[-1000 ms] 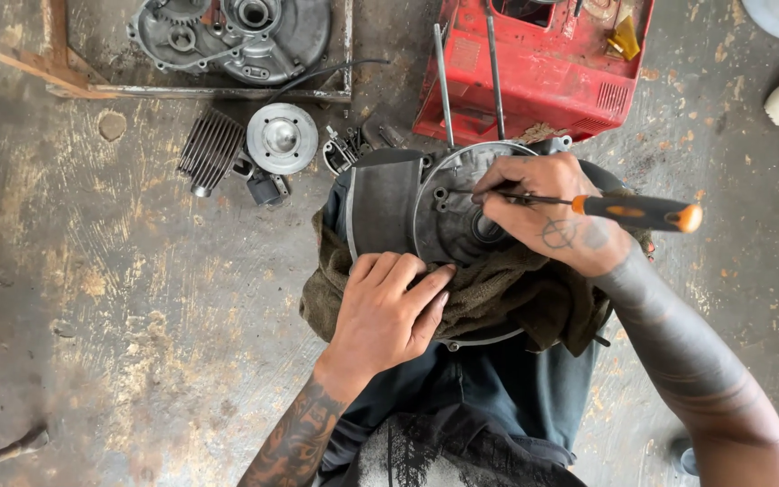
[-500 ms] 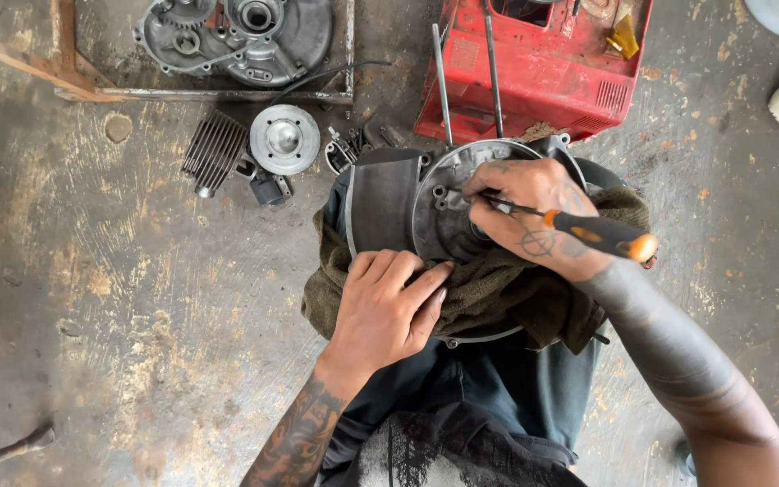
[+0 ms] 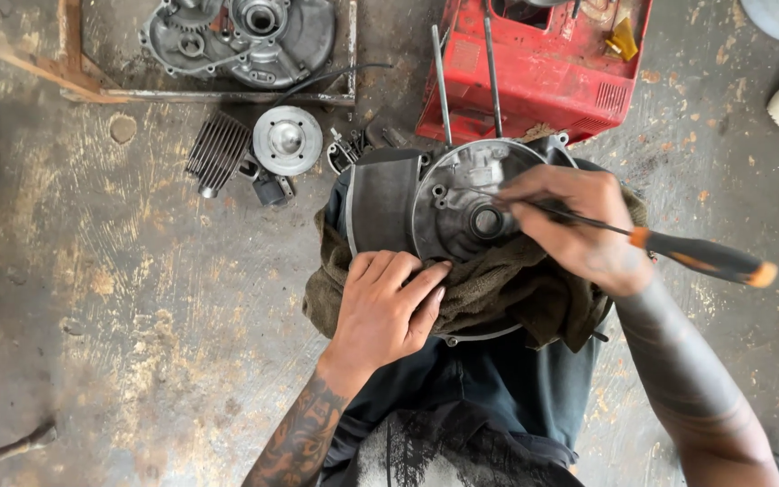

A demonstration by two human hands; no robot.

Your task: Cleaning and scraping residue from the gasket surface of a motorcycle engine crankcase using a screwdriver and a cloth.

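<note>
Gripping a screwdriver [image 3: 678, 252], right hand [image 3: 579, 230] probes engine case [image 3: 462, 203] — left hand [image 3: 385, 302] steadies rag [image 3: 498, 289].

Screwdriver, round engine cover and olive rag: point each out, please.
screwdriver [image 3: 701, 256], head view, on its black and orange handle.
round engine cover [image 3: 457, 203], head view, on its metal face.
olive rag [image 3: 498, 293], head view, on its folded middle.

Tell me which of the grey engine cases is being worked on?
The round case on the rag, between both hands; the other case lies untouched at top left.
</note>
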